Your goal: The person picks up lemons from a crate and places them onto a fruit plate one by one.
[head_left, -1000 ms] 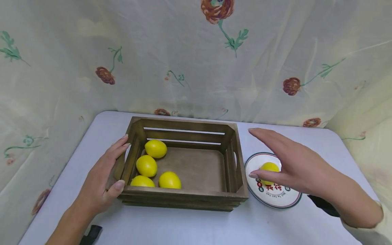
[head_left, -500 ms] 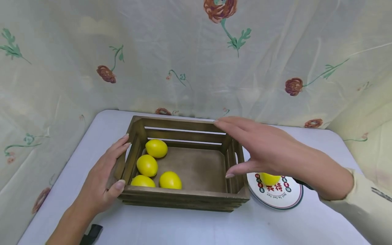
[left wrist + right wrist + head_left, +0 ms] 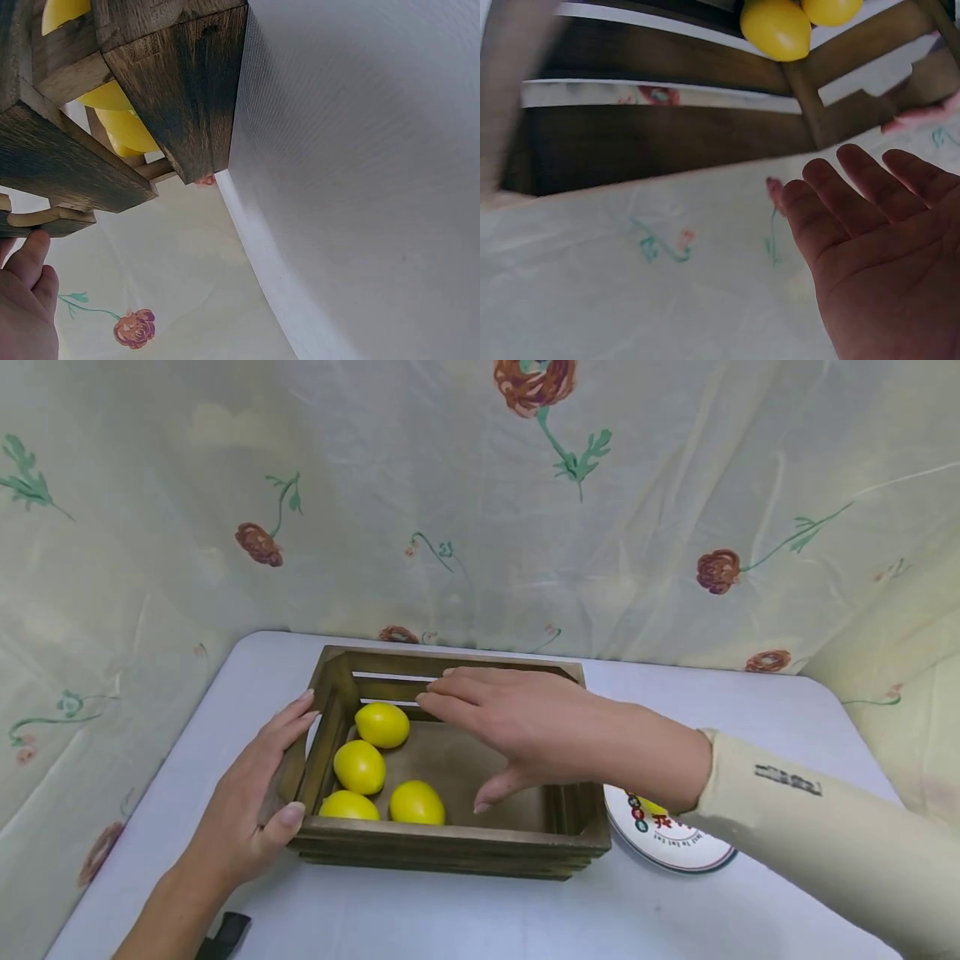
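Observation:
A brown wooden slatted crate (image 3: 450, 839) sits on the table, with several yellow lemons (image 3: 360, 767) gathered toward its left side. My left hand (image 3: 243, 814) rests against the crate's left end, fingers extended along the outside and thumb by the front corner. In the left wrist view, its fingertips (image 3: 34, 247) are beside the crate's end slats. Above the crate's right half hovers my right hand (image 3: 532, 727), holding nothing, its fingers straight and thumb apart. The right wrist view shows its bare palm (image 3: 900, 270). Another lemon (image 3: 651, 806) lies on a plate, mostly covered by the right forearm.
Right of the crate stands the white printed plate (image 3: 678, 852) with a dark rim, partly under the right sleeve (image 3: 795, 827). A white cloth (image 3: 420, 918) covers the table. Floral curtains (image 3: 360, 468) hang close behind and at both sides.
My right hand has moved left, from above the plate to over the crate's interior. The left hand, crate and lemons have stayed in place.

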A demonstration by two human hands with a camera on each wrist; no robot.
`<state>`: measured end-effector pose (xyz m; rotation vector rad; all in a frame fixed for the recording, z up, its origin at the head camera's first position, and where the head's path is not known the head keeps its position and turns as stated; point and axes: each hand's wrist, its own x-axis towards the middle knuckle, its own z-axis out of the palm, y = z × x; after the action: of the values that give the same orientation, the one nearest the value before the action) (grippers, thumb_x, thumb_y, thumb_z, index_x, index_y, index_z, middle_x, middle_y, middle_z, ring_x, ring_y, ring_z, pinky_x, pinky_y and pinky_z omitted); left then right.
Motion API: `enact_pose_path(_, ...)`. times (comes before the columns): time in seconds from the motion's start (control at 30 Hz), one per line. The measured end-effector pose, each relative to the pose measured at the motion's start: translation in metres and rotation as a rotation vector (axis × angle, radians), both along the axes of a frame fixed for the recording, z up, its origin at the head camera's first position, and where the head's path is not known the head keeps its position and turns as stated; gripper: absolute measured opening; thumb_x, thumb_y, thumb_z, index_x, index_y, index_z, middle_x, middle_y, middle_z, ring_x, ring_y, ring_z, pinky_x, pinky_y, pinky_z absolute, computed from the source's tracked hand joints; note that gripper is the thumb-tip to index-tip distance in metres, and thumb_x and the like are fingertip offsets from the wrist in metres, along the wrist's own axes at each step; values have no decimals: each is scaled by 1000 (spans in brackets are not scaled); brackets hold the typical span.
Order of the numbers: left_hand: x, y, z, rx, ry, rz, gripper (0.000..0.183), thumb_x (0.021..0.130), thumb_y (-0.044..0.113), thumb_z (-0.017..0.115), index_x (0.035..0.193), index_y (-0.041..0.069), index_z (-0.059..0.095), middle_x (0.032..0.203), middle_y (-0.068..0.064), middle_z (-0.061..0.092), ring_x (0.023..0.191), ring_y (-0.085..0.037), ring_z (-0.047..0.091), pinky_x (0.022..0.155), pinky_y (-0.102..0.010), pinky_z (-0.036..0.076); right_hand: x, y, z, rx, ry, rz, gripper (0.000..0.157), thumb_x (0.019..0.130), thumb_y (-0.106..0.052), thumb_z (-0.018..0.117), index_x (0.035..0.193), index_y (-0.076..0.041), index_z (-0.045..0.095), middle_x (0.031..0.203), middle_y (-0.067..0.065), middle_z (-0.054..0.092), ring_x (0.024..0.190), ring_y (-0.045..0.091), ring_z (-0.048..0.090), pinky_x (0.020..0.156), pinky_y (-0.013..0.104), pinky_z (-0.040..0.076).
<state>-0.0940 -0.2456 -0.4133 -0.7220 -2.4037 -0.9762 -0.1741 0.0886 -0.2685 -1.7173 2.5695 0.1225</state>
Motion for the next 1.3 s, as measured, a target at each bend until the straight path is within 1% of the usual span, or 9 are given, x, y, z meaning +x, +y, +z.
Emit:
enact_pose_path(0.1,1,-1,-1,4,1,0,73,101,50,46,158,4,41,169,-10,33,154,-24,33,125,-29,18,-3,-19,-6,54,-8,32,111,79,-66,82,162,-8,36,163,10,41,151,27,37,120,40,35)
enact_pose_path(0.2,0,-1,-1,9,12,-4,75,102,53,45,158,4,41,168,-11,33,153,-25,33,125,-29,19,-5,-34,-12,117,-1,50,112,77,-66,84,163,-11,36,163,9,41,149,27,39,121,39,34)
enact_pose_path(0.4,-1,0,1,8,11,-2,74,102,54,44,158,5,41,168,-11,34,153,-27,33,124,-31,20,-7,-63,-25,276,9,25,113,75,-66,86,164,-18,36,161,8,44,147,26,43,119,37,37)
enact_pose_path(0.63,-2,-1,0,4,-3,-5,74,102,54,45,158,5,40,169,-10,33,153,-27,33,125,-32,20,0,-86,-45,403,-18,26,100,78,-63,85,158,-20,45,146,0,58,124,17,59,108,29,46)
enact_pose_path(0.83,-1,-1,-1,14,0,-5,77,102,57,42,158,4,41,169,-10,33,153,-27,33,125,-31,19,0,-92,-62,424,-39,1,92,78,-57,88,154,-22,49,139,-4,61,113,13,60,95,25,53)
enact_pose_path(0.97,0,0,1,22,5,-8,76,102,57,42,158,4,41,168,-11,33,153,-28,33,125,-32,20,-2,-93,-69,418,-81,-23,82,77,-53,90,146,-25,55,128,-5,64,103,11,59,88,26,56)
enact_pose_path(1.1,0,-1,1,17,-13,-2,74,101,52,44,159,6,40,169,-9,32,154,-26,32,125,-32,18,-3,-95,-74,424,-90,-18,71,78,-48,91,138,-25,59,116,-7,64,92,10,57,83,26,56)
enact_pose_path(1.23,1,-2,0,19,-32,-3,73,100,48,47,160,7,39,170,-8,31,154,-26,32,125,-32,18,-1,-96,-79,413,-66,18,58,82,-32,91,132,-26,62,105,-8,62,84,12,55,74,26,54)
enact_pose_path(1.3,1,-2,-1,20,-33,-3,73,100,48,47,159,7,39,170,-8,31,154,-26,32,125,-31,18,2,-96,-83,403,-33,52,48,85,-22,87,127,-27,64,98,-8,61,80,12,55,68,25,53)
